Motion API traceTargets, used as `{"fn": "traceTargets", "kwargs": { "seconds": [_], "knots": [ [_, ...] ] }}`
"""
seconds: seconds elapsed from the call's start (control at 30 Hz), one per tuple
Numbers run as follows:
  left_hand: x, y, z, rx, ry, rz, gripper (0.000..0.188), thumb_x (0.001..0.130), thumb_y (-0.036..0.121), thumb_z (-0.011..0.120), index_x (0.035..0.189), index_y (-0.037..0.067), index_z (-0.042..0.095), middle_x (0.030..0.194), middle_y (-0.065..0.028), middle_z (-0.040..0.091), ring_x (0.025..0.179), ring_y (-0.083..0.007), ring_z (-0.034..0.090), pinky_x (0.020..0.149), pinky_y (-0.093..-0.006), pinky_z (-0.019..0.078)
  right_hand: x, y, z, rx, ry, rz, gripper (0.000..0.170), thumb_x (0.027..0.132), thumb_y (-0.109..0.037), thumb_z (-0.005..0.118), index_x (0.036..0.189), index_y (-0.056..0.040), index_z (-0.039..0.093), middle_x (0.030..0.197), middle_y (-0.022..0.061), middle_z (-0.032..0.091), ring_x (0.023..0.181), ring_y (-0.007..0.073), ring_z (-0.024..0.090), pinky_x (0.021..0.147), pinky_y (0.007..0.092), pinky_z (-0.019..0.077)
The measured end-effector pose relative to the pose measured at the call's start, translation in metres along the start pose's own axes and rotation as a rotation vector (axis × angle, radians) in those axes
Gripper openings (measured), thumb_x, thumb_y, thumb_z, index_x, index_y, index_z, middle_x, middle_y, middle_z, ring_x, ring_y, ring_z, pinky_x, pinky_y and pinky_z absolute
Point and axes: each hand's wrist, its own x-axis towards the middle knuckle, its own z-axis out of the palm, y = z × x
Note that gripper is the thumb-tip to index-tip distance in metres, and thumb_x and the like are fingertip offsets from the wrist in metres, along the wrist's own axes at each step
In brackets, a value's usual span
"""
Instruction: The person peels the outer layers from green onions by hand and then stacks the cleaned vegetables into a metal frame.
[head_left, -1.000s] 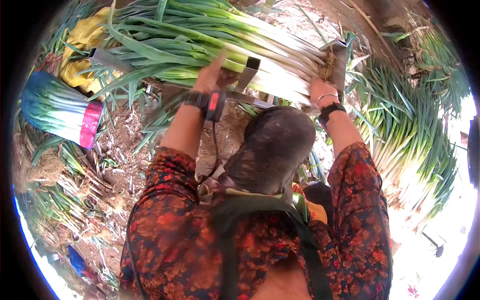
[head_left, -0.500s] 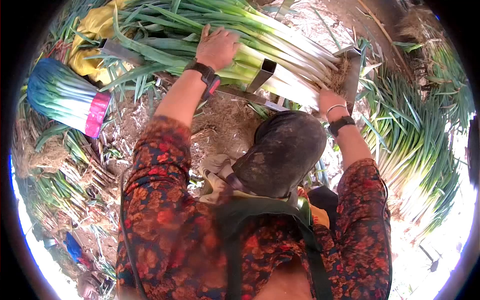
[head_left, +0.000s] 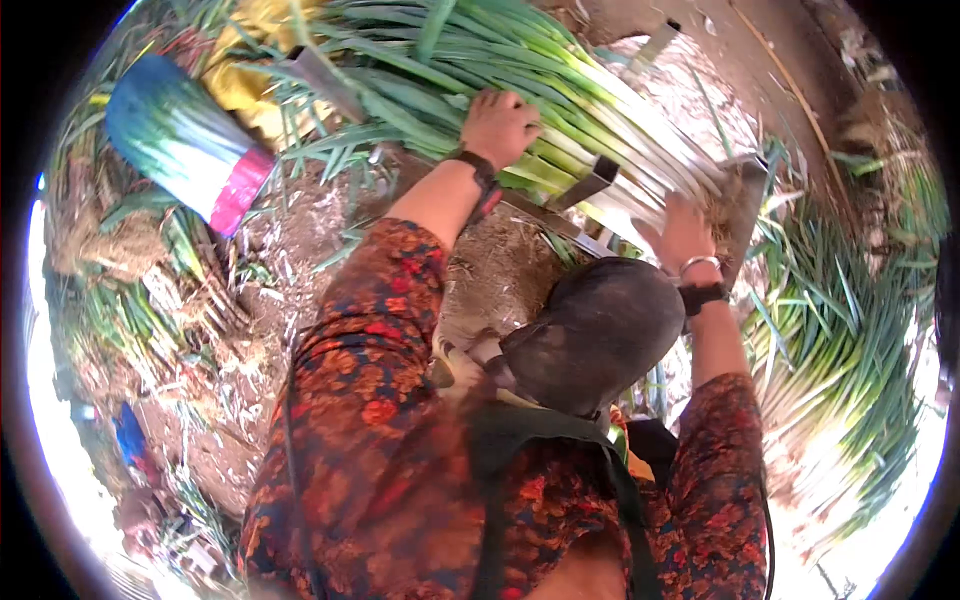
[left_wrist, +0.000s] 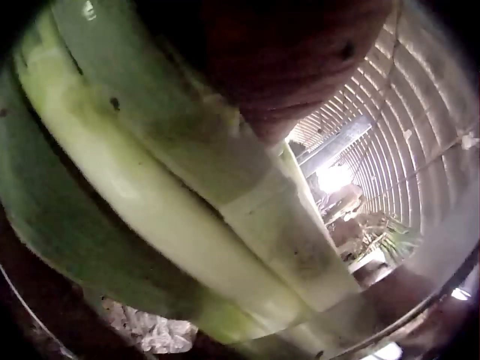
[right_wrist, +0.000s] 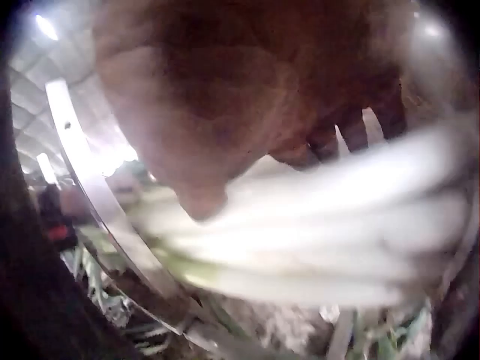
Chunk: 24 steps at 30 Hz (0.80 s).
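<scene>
Many leeks (head_left: 620, 110) are lying under the right hand (head_left: 685, 235), which is touching their white stalks near the roots, its fingers extending and its thumb standing apart. Their green part is lying under the left hand (head_left: 500, 130), which is resting palm down, its fingers bending; I cannot tell whether they are gripping anything. A metal rack (head_left: 585, 183) is holding these leeks, posts standing on both sides. A heap (head_left: 840, 330) of more leeks is spreading right of it. Well apart, leftward, a pink-ended bag (head_left: 242, 190) is holding others, stalks pointing toward its pink end. Just beside it, a yellow sack (head_left: 245, 85) is lying crumpled
</scene>
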Motion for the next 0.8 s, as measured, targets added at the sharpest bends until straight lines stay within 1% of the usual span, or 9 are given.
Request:
{"fn": "traceTargets", "kwargs": {
  "seconds": [0.07,0.1,0.2,0.27,0.43,0.5,0.63,0.73,0.8],
  "knots": [
    [0.004,0.012,-0.004,0.008,0.019,-0.049,0.022,0.084,0.031,0.063,0.101,0.018,0.065,0.106,-0.0089,0.056,0.105,-0.0324,0.05,0.097,-0.0479,0.0361,0.009,0.024,0.083,0.075,0.19,0.014,0.086,0.087,-0.066,0.044,0.146,-0.0052,0.028,0.155,0.016,0.02,0.141,0.0351,0.023,0.113,0.0529,0.0212],
    [0.005,0.014,-0.008,0.009,0.035,-0.072,0.022,0.084,0.029,0.064,0.103,0.018,0.065,0.106,-0.0092,0.056,0.104,-0.032,0.05,0.097,-0.0473,0.0362,0.01,0.026,0.085,0.106,0.127,0.013,0.092,0.087,-0.071,0.037,0.15,-0.0069,0.018,0.157,0.0142,0.013,0.144,0.0351,0.012,0.114,0.0545,0.0145],
    [-0.012,0.04,-0.041,-0.172,0.343,-0.071,0.026,0.082,0.023,0.066,0.107,0.014,0.064,0.107,-0.0098,0.056,0.106,-0.0308,0.05,0.098,-0.0464,0.0359,0.008,0.024,0.08,0.09,0.081,0.042,0.09,0.088,-0.07,0.037,0.149,-0.0064,0.021,0.157,0.0135,0.014,0.145,0.0344,0.009,0.114,0.0542,0.0147],
    [-0.041,0.048,-0.058,-0.214,0.38,-0.266,0.031,0.082,0.021,0.067,0.109,0.008,0.06,0.105,-0.013,0.057,0.105,-0.0315,0.052,0.095,-0.0458,0.0377,-0.001,0.011,0.059,0.091,0.041,0.089,0.089,0.087,-0.07,0.038,0.148,-0.0065,0.024,0.157,0.0125,0.014,0.144,0.0352,0.01,0.114,0.0535,0.0128],
    [-0.105,-0.008,0.008,-0.386,0.666,-0.839,0.035,0.089,0.029,0.058,0.103,-0.003,0.058,0.104,-0.0218,0.058,0.101,-0.0408,0.051,0.093,-0.0479,0.0384,-0.007,0.001,0.052,0.134,0.013,0.128,0.087,0.088,-0.068,0.04,0.148,-0.0062,0.025,0.157,0.0126,0.015,0.144,0.0356,0.01,0.116,0.0503,0.0106],
    [-0.087,-0.046,0.015,-0.528,0.864,-0.815,0.046,0.091,0.037,0.054,0.103,-0.007,0.056,0.104,-0.0263,0.058,0.101,-0.0437,0.051,0.093,-0.0494,0.0379,-0.005,0.004,0.055,0.125,0.019,0.12,0.087,0.088,-0.067,0.04,0.148,-0.006,0.025,0.157,0.0131,0.015,0.144,0.0358,0.01,0.116,0.0499,0.0107],
    [-0.032,-0.067,-0.022,-0.302,0.667,-1.156,0.062,0.092,0.048,0.048,0.109,-0.011,0.052,0.111,-0.0324,0.054,0.108,-0.044,0.049,0.098,-0.0507,0.0349,0.0,0.011,0.068,0.077,0.061,0.081,0.087,0.088,-0.067,0.041,0.148,-0.0057,0.025,0.157,0.0143,0.014,0.144,0.0368,0.01,0.116,0.0502,0.0104],
    [0.001,-0.073,-0.028,-0.053,0.46,-1.018,0.063,0.091,0.05,0.048,0.111,-0.01,0.051,0.118,-0.0315,0.05,0.112,-0.0414,0.048,0.099,-0.0515,0.0349,-0.001,0.011,0.068,0.073,0.052,0.083,0.087,0.088,-0.066,0.042,0.148,-0.0056,0.024,0.157,0.0148,0.014,0.144,0.0371,0.01,0.115,0.0513,0.0104],
    [0.013,-0.072,-0.045,0.069,0.13,-0.977,0.062,0.091,0.049,0.047,0.123,-0.003,0.05,0.129,-0.027,0.047,0.12,-0.0391,0.046,0.101,-0.0501,0.0361,-0.002,0.009,0.069,0.09,0.031,0.09,0.087,0.088,-0.066,0.042,0.148,-0.0055,0.024,0.157,0.0149,0.013,0.144,0.0368,0.01,0.115,0.0519,0.0104]
  ]
}}
